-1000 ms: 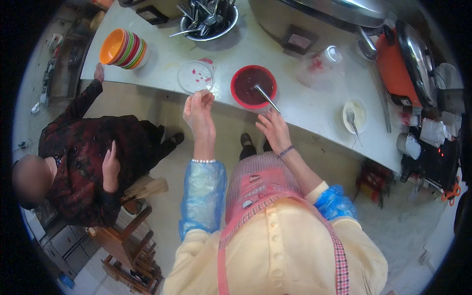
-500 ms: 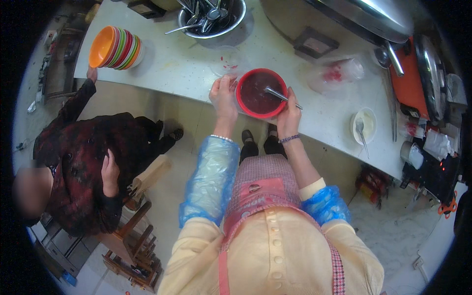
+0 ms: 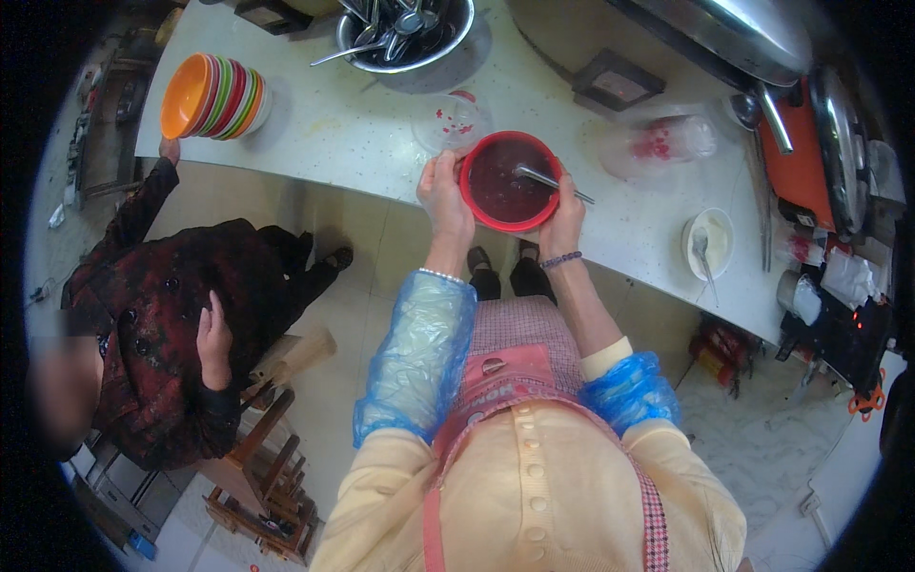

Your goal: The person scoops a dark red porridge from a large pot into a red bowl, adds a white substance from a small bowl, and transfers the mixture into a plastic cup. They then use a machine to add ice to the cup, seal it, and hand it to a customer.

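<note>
White counter (image 3: pixel 324 133) along the top, red bowl (image 3: pixel 512 226) at its near edge, upper middle of the frame; can't tell if it's lifted. Left hand's (image 3: pixel 446 202) fingers are wrapped on the bowl's left side, right hand's (image 3: pixel 564 217) grip the right, spoon (image 3: pixel 564 189) handle crossing over them. I'd keep both sides level, since the dark liquid (image 3: pixel 500 176) looks pretty full, and mind the clear cup (image 3: pixel 448 121) just above.

Multicoloured bowl stack (image 3: pixel 217 97): stood at left end of worktop (image 3: pixel 329 143) | Metal basin (image 3: pixel 405 70): held spoons (image 3: pixel 408 23) | White bowl (image 3: pixel 721 240): contained a metal utensil (image 3: pixel 701 250), right side | Wooden chair (image 3: pixel 250 480): stood lower left
</note>
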Demonstrator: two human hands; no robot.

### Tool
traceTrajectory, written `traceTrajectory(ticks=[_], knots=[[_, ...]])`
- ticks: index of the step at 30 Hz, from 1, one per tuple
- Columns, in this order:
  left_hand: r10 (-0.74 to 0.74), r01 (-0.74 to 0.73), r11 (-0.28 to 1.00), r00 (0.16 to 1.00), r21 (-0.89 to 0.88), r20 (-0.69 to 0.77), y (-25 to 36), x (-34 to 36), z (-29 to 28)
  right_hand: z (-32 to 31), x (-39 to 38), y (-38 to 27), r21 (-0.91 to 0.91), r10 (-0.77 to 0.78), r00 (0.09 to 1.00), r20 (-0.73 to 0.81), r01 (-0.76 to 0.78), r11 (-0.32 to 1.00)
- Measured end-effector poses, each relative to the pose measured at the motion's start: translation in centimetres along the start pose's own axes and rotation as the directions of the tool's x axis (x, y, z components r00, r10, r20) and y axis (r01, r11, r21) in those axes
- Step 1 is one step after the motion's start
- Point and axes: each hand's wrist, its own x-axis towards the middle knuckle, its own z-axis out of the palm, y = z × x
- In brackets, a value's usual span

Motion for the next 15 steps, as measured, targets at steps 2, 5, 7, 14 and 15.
traceTrajectory(ticks=[2, 5, 7, 14, 15], knots=[[0.0, 0.0, 1.0, 1.0, 0.007, 0.013, 0.0, 0.0, 0.1, 0.2, 0.0, -0.2, 0.001, -0.002, 1.0, 0.0, 0.002, 1.0], [-0.009, 0.009, 1.0, 1.0, 0.008, 0.024, -0.1, 0.1, -0.1, 0.0, 0.1, -0.2, 0.008, 0.003, 1.0, 0.011, -0.003, 1.0], [-0.017, 0.017, 1.0, 1.0, 0.002, 0.025, -0.2, 0.2, -0.2, 0.0, 0.1, -0.5, 0.004, -0.013, 1.0, 0.025, 0.013, 1.0], [0.042, -0.043, 0.997, 0.999, 0.065, 0.016, 0.5, -0.2, -0.5, -1.3, 0.1, 0.0, 0.023, -0.015, 0.999, 0.044, 0.014, 1.0], [0.042, -0.042, 0.996, 0.999, 0.075, 0.012, 0.8, -0.3, -0.4, -1.7, 0.1, 0.0, 0.008, 0.0, 0.999, 0.045, -0.001, 1.0]])
